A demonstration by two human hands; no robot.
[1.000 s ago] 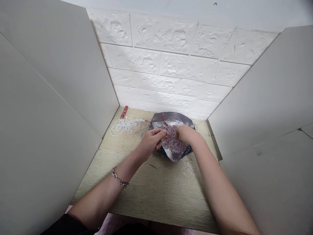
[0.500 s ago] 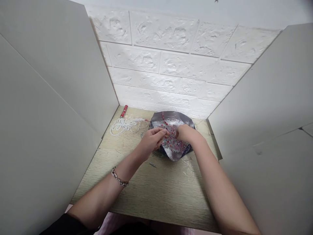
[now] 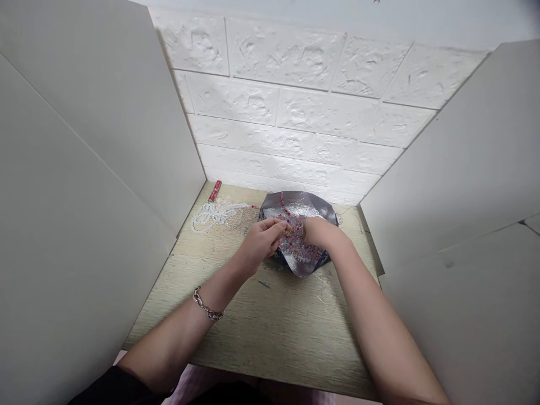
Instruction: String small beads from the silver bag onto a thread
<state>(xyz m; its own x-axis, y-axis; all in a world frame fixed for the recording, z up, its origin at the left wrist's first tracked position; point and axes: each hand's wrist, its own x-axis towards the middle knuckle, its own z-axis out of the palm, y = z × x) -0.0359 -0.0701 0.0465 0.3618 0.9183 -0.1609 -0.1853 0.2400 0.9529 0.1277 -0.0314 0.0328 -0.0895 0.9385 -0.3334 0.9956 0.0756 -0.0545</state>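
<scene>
A silver-lined bag [image 3: 324, 209] lies spread open on the table, filled with small pink, red and clear beads [image 3: 293, 247]. My left hand [image 3: 266, 235] is over the bag's left side, thumb and forefinger pinched together; what sits between them is too small to name. My right hand [image 3: 317, 232] reaches into the beads from the right, its fingers curled and mostly hidden behind the hand. A strand of red beads [image 3: 283, 201] runs over the bag's far edge.
Strings of white beads [image 3: 206, 218] lie in a heap at the table's back left, beside a red tube-like object [image 3: 215, 190]. Loose clear thread [image 3: 324, 298] and a small grey piece [image 3: 264, 284] rest in front of the bag. Panels and a white brick-patterned wall [image 3: 295, 107] enclose the table [image 3: 253, 332].
Very little differs. My right hand has shifted very slightly among the beads, while my left hand keeps its pinch in the same place.
</scene>
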